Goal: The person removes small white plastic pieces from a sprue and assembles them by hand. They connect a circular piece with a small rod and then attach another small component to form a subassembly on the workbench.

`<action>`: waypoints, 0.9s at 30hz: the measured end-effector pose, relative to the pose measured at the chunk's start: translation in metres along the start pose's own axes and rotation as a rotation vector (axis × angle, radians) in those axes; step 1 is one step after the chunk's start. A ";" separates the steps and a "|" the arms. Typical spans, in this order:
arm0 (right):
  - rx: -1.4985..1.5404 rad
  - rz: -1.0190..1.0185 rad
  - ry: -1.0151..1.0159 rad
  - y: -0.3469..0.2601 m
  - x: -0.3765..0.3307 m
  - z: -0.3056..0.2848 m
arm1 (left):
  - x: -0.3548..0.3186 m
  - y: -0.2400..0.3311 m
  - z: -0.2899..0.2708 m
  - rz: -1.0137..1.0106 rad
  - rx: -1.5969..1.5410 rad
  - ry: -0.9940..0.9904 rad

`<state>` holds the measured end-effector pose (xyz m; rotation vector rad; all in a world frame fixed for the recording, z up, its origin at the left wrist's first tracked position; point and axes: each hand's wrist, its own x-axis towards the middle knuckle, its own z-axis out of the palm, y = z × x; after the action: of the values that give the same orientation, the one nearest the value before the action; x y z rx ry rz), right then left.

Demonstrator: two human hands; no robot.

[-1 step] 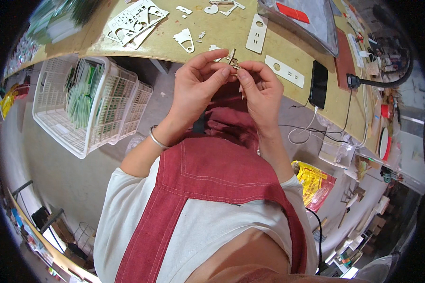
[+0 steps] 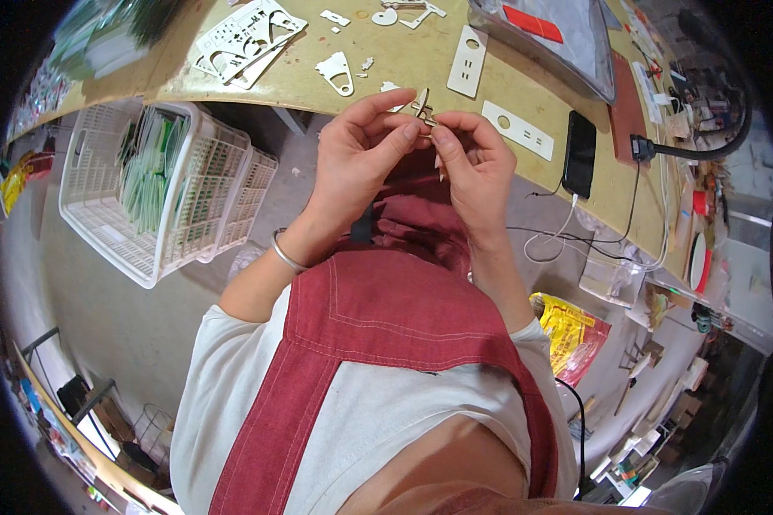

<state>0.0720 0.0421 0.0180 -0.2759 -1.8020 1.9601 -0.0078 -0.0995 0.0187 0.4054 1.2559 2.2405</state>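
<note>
Both hands meet at the near edge of the workbench, closed around one small piece. It looks like a little assembly of thin wooden cut-out parts (image 2: 423,105), part of it hidden by the fingers. My left hand (image 2: 356,154) pinches it between thumb and fingers from the left. From the right, my right hand (image 2: 477,159) pinches the same piece with thumb and forefinger. Just beyond the hands lie a flat pale panel with a round hole and slots (image 2: 531,136), a similar panel (image 2: 466,73), and a rounded triangular cut-out (image 2: 335,74).
Punched-out pale sheets (image 2: 262,30) lie on the bench (image 2: 172,73) at far left. A grey tray (image 2: 597,73) with a red packet stands at far right, near a black phone (image 2: 579,154) on a white cable. White plastic crates (image 2: 159,245) with green-white packs stand on the floor at left.
</note>
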 end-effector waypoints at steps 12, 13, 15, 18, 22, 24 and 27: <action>0.007 0.028 -0.009 0.005 -0.003 -0.004 | 0.001 0.000 -0.001 -0.014 0.021 0.025; 0.013 0.020 -0.008 0.006 -0.003 -0.004 | 0.001 0.000 -0.001 -0.011 0.031 0.027; 0.022 0.001 -0.005 0.007 -0.002 -0.004 | 0.002 -0.005 -0.002 0.018 0.044 0.008; 0.042 0.015 -0.012 0.005 -0.001 -0.003 | 0.003 -0.008 -0.002 0.042 0.064 0.000; 0.000 0.008 -0.012 0.011 0.001 -0.009 | 0.002 -0.010 -0.001 0.094 0.146 -0.002; -0.030 -0.002 -0.005 0.016 0.002 -0.012 | 0.002 -0.012 0.001 0.113 0.144 -0.007; -0.005 -0.006 -0.004 0.014 0.001 -0.011 | 0.002 -0.014 -0.001 0.116 0.187 0.002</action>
<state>0.0729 0.0518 0.0028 -0.2682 -1.8084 1.9532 -0.0059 -0.0928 0.0067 0.5594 1.4829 2.2257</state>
